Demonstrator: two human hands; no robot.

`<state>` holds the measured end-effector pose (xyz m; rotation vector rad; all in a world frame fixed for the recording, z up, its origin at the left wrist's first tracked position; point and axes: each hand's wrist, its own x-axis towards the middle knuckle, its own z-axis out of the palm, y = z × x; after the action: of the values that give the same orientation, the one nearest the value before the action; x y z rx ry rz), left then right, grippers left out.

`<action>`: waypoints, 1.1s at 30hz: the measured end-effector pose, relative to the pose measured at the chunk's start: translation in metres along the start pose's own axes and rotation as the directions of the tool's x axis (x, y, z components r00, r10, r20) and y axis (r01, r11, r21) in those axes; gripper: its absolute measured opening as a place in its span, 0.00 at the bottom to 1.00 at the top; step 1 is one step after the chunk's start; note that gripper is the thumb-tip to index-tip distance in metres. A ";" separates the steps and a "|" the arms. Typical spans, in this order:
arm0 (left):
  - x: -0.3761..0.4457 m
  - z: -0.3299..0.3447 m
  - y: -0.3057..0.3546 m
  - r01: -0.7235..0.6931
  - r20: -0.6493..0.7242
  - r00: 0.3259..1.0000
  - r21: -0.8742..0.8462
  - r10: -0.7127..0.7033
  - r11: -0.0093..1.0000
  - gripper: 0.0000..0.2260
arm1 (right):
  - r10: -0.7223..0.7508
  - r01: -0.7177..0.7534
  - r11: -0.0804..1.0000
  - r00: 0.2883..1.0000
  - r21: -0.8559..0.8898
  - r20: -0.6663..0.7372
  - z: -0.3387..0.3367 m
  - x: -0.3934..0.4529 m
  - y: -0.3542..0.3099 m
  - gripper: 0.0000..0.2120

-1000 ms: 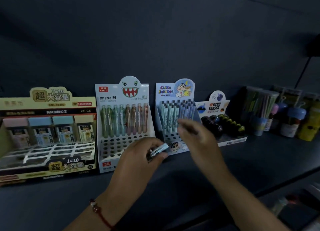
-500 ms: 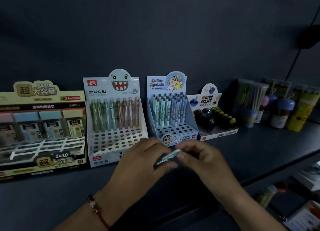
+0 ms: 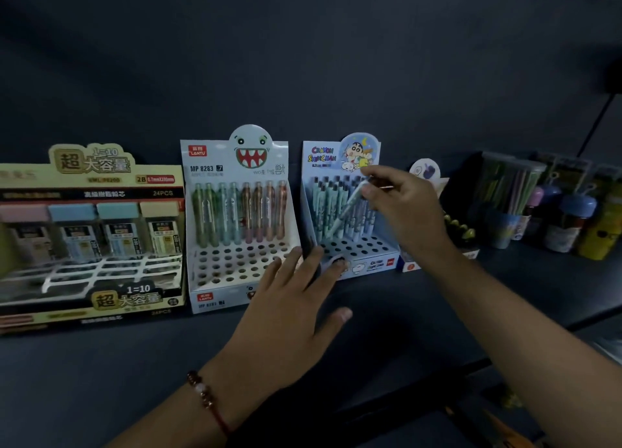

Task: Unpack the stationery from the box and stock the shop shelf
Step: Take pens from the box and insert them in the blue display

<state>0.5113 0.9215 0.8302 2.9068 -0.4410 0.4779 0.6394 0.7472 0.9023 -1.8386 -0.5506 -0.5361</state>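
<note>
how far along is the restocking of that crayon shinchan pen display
Done: the back rows of the Crayon Shinchan display already hold pens. In hand: the right hand pinches one pen tilted over it, while the left hand is open by its front. Left: several front holes are unfilled.

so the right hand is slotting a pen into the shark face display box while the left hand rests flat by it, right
Not quite. In the head view the right hand holds the pen over the Crayon Shinchan display box, not the shark face display box. The left hand does lie flat, fingers spread, by the boxes' fronts.
</note>
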 end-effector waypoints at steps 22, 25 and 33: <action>0.000 0.000 -0.007 0.052 0.076 0.996 0.002 -0.052 0.999 0.29 | 0.031 0.005 0.986 0.977 -0.169 0.210 0.046 0.011 0.021 0.16; -0.001 -0.002 -0.006 0.044 0.064 0.997 -0.016 -0.043 0.999 0.29 | 0.022 0.014 0.986 0.977 -0.167 0.213 0.048 0.008 0.021 0.18; -0.007 -0.012 0.017 -0.033 0.049 0.998 -0.129 0.039 0.991 0.28 | 0.044 0.066 0.946 0.944 -0.318 0.326 -0.001 -0.019 0.009 0.22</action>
<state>0.4966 0.9098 0.8411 2.7967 -0.5126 0.3659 0.6297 0.7417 0.8849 -2.2649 -0.7298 -0.3389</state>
